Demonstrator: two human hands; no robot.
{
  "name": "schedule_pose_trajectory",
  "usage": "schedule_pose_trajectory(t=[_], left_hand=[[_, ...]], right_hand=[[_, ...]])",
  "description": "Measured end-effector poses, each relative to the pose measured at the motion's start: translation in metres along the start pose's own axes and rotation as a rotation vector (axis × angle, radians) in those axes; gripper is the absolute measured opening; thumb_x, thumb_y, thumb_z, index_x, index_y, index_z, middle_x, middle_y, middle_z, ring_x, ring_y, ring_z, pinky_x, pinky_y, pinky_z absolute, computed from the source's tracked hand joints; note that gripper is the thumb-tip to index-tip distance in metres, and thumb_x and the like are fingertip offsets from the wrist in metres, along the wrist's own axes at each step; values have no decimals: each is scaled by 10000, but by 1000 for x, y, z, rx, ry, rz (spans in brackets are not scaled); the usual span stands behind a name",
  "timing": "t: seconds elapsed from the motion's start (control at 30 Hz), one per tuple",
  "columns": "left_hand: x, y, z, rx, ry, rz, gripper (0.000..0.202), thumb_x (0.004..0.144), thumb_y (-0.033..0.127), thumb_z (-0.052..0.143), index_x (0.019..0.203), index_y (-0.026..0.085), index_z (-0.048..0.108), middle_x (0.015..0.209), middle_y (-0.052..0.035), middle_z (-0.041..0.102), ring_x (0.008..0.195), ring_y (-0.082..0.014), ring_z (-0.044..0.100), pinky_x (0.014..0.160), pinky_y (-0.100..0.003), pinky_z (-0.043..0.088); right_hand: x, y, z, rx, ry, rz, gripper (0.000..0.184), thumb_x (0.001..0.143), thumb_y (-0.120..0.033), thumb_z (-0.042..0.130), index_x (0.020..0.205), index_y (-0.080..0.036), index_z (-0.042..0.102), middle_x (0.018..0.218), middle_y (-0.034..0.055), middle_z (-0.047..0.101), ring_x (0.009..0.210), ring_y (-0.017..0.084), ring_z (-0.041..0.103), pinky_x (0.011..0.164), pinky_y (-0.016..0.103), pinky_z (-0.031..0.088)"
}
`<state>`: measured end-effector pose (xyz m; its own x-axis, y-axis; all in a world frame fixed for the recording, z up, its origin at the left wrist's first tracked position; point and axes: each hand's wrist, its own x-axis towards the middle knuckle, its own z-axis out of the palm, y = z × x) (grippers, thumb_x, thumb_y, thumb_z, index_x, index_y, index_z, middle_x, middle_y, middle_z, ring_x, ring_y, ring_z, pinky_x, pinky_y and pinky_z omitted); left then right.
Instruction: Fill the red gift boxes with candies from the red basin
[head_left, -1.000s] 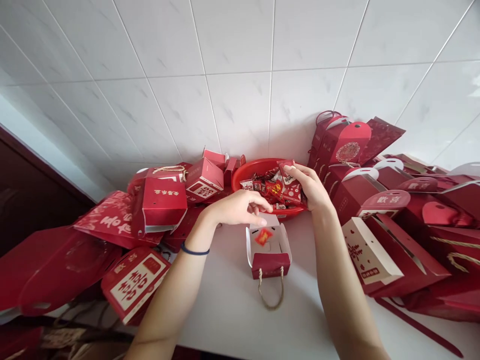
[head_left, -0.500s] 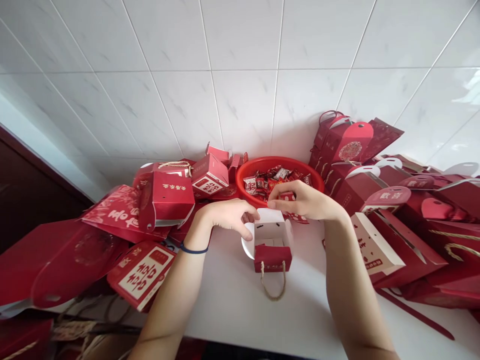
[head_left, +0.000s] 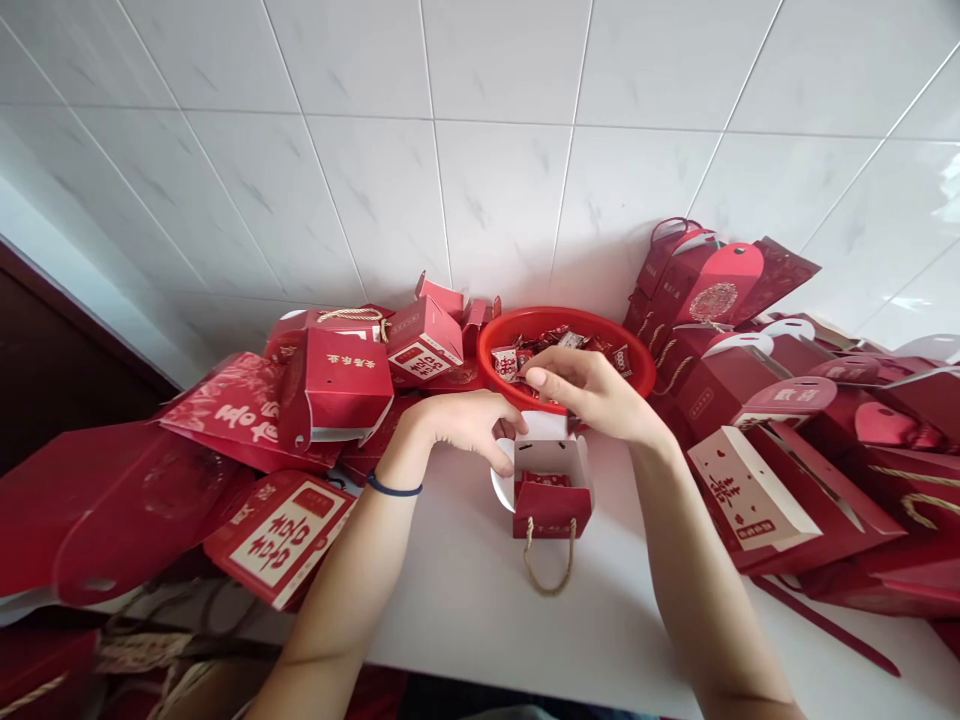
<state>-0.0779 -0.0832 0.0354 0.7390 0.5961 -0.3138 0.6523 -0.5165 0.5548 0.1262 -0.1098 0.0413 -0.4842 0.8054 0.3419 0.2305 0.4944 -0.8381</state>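
Observation:
A small red paper gift box (head_left: 551, 510) with a twisted cord handle stands upright on the white table, its white-lined flaps folded out. Something red shows inside it. My left hand (head_left: 476, 430) is at the box's left rear corner, thumb and fingers closed around its flap. Over the front of a red plastic basin (head_left: 493, 322) of wrapped sweets (head_left: 506, 362), just behind the box, hovers my right hand (head_left: 592, 390). Its fingers are bent and the thumb lies close to the index finger; anything between them is hidden.
Red gift boxes (head_left: 349, 385) and a flat double-happiness box (head_left: 277, 540) are heaped on the left. More red boxes (head_left: 772, 490) pile up on the right, against the tiled wall (head_left: 502, 200). A red strap (head_left: 832, 625) lies near the right front edge.
The red, white-spotted piece by my right hand is out of sight, and more red shows inside the box. My right hand has shifted slightly over the basin; the left remains at the flap.

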Motion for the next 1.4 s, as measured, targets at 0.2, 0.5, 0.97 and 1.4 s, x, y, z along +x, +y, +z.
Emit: schedule_pose_trajectory(t=[0.2,0.5,0.97,1.4], left_hand=[[-1,3,0,13,10,-46,457,648,343,790,1074,194,718,975,-7,691,895,-200,628,709,-244,448],[3,1,4,0,38,-37,584,624,367,811,1178,213,712,1163,-33,726,1044,-241,661,794,-241,481],[12,0,30,-228,206,110,317,727,364,778,948,138,797,977,-84,780,883,-224,699,760,-299,517],[-38,-1,90,-414,442,253,737,754,417,784,1431,222,565,1372,-106,665,1315,-290,570,1162,-474,394]], right_hand=[[-5,-1,1,-84,-108,54,381,909,-532,654,931,-157,716,735,21,648,659,133,552,593,251,422],[-65,-7,-6,-261,-85,120,439,739,-485,845,1089,-241,739,1123,63,720,1035,259,658,871,354,522],[-156,38,52,-200,479,119,373,880,-572,686,1085,-261,701,1379,116,609,1305,322,556,1084,495,444],[-152,58,72,-189,652,169,750,833,-548,748,1442,-221,456,1427,163,555,1212,310,621,992,498,552]])
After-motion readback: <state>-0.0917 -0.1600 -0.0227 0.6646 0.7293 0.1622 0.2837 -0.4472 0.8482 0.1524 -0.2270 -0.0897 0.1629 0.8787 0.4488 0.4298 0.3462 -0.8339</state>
